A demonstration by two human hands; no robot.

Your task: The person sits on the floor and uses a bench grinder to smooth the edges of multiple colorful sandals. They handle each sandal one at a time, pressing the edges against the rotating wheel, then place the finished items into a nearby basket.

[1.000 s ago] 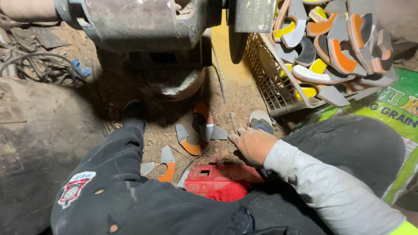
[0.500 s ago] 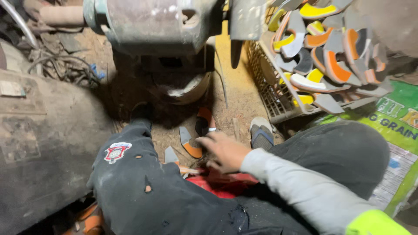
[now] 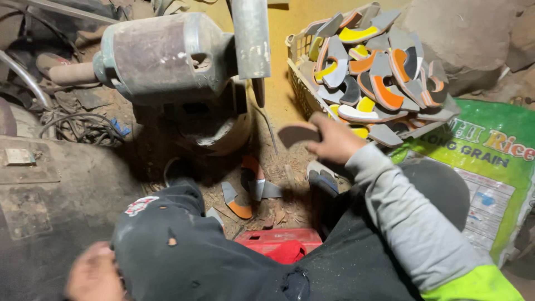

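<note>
My right hand [image 3: 336,139] is raised in front of a wire basket [image 3: 301,83] and grips a flat brown shoe-sole piece [image 3: 297,134] by its edge. The basket is heaped with several grey, orange and yellow sole pieces [image 3: 379,72]. More sole pieces [image 3: 251,187] lie on the dirt floor between my knees. My left hand [image 3: 95,276] rests low at the bottom left beside my dark trouser leg [image 3: 184,251]; its fingers are blurred and nothing shows in it.
A grimy motor-driven grinder [image 3: 167,56] with a vertical metal post [image 3: 251,39] stands just ahead. A red box [image 3: 278,242] sits between my legs. A green printed sack [image 3: 490,167] lies at right, and tangled cables [image 3: 83,125] at left.
My right hand has lifted from the floor pieces up toward the basket, now holding a brown sole piece. The view tilted up, and my left hand came into view.
</note>
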